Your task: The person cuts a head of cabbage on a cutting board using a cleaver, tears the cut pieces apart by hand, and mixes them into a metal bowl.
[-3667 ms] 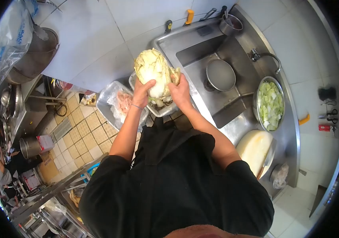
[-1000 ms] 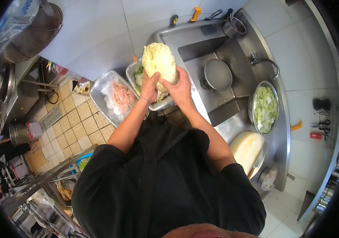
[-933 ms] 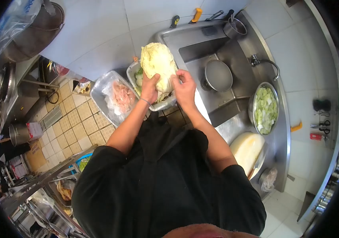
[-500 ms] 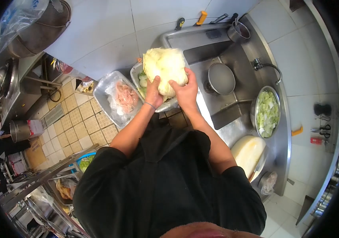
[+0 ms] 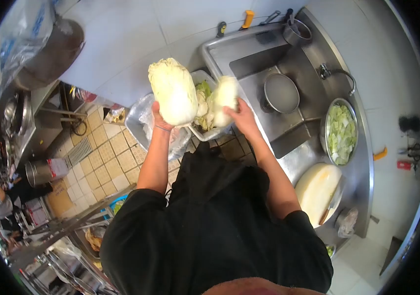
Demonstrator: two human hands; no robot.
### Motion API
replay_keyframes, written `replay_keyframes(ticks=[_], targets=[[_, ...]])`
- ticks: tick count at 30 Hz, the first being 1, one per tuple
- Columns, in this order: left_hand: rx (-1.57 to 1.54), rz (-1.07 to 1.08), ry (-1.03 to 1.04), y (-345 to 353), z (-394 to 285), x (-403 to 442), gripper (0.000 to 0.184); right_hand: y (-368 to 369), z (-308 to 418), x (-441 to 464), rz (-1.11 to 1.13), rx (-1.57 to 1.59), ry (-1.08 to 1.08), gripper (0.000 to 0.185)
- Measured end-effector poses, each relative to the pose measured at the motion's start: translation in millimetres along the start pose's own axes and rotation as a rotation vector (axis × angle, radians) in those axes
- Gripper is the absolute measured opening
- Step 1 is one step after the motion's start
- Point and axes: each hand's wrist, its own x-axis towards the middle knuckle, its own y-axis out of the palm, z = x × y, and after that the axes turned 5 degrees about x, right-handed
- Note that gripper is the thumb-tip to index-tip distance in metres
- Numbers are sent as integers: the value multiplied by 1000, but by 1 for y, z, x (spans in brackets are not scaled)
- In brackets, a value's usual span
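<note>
My left hand (image 5: 161,117) grips a pale napa cabbage (image 5: 172,91) near its lower end, with the leafy end pointing up and away from me. In my right hand (image 5: 241,115) is a loose cabbage leaf (image 5: 225,96), slightly blurred, apart from the head. Below and between my hands stands a bin (image 5: 201,74) containing green and yellowish cabbage leaves (image 5: 203,105). Left of it, partly hidden by my left hand and the cabbage, is a tub (image 5: 132,120) lined with clear plastic.
A steel sink (image 5: 249,78) holding a round strainer-like pan (image 5: 281,93) lies to the right. Beside it are a bowl of chopped cabbage (image 5: 341,135), a thick round cutting board (image 5: 313,189) and a cleaver (image 5: 335,201). Knives (image 5: 248,19) stand at the back edge. A person (image 5: 0,201) is far left.
My left hand has moved left with the cabbage. My right hand has come away from the head, now holding a separated leaf over the bin's right side.
</note>
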Motion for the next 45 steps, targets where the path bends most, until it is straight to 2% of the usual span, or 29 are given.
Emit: replay_keyframes(ticks=[1,3,4,6,7,8,9,10,11,12,14,16,17,19,22,23,24,26,27,29,31,32,34,37,38,41,42,44,45], targets=[[-3,88,-67,29,-6,4,109,5,-6,0,-174,-455,-91,87],[-16,270,-224,89,-11,11,118,-9,0,-5,-137,-239,-80,92],[-82,390,-295,100,1,18,115,-16,5,-13,-47,35,-99,93],[-259,342,-526,118,31,18,119,-31,13,-41,102,586,-159,95],[-346,317,-657,128,50,22,121,-43,31,-60,121,532,-214,98],[-239,490,-657,146,76,28,117,-51,25,-70,109,535,-282,96],[-177,366,-682,152,104,32,114,-63,18,-82,79,529,-350,95],[-109,254,-722,152,134,31,112,-77,18,-104,39,602,-289,94],[-30,154,-765,157,163,30,110,-91,19,-125,-8,680,-235,94],[52,372,-839,173,186,33,90,-97,-12,-133,-171,883,-348,85],[402,366,-1052,227,226,37,77,-126,-31,-176,-410,1138,-352,79],[699,448,-1127,272,264,31,61,-148,-50,-208,-695,1288,-372,69],[661,525,-1091,284,291,21,56,-156,-60,-221,-849,1232,-331,68],[1007,691,-952,302,343,2,58,-174,-68,-248,-1117,1114,-233,65],[1101,1072,-936,351,401,-2,65,-202,-94,-285,-1250,796,-277,70],[1013,1038,-1092,357,425,1,66,-212,-103,-305,-1276,731,-266,73],[920,992,-1244,356,450,7,68,-225,-84,-338,-1227,947,-185,73],[737,932,-1491,364,491,12,73,-260,-116,-390,-1105,674,49,69],[775,1006,-1524,375,510,14,75,-280,-133,-412,-1035,540,163,67],[860,1142,-1588,400,546,12,78,-310,-178,-440,-1362,376,250,60],[1184,1436,-1395,436,568,-5,87,-326,-207,-458,-1672,-419,334,58],[1370,1613,-1270,452,579,-13,90,-333,-226,-462,-1661,-566,404,57],[1644,1903,-1000,473,598,-22,97,-340,-241,-467,-1465,-596,457,53],[1706,1962,-406,465,599,-26,96,-350,-251,-468,-1296,-623,533,46],[1680,1904,-65,455,592,-29,91,-353,-251,-467,-1265,-631,559,45],[1478,1925,257,424,574,-34,86,-354,-224,-468,-1235,-362,652,41],[1452,1954,478,423,562,-51,81,-351,-216,-473,-1254,-282,640,41],[1545,1924,512,420,563,-60,82,-342,-204,-486,-1289,-135,618,41],[1589,1905,528,418,564,-61,82,-330,-216,-485,-1379,-56,473,43]])
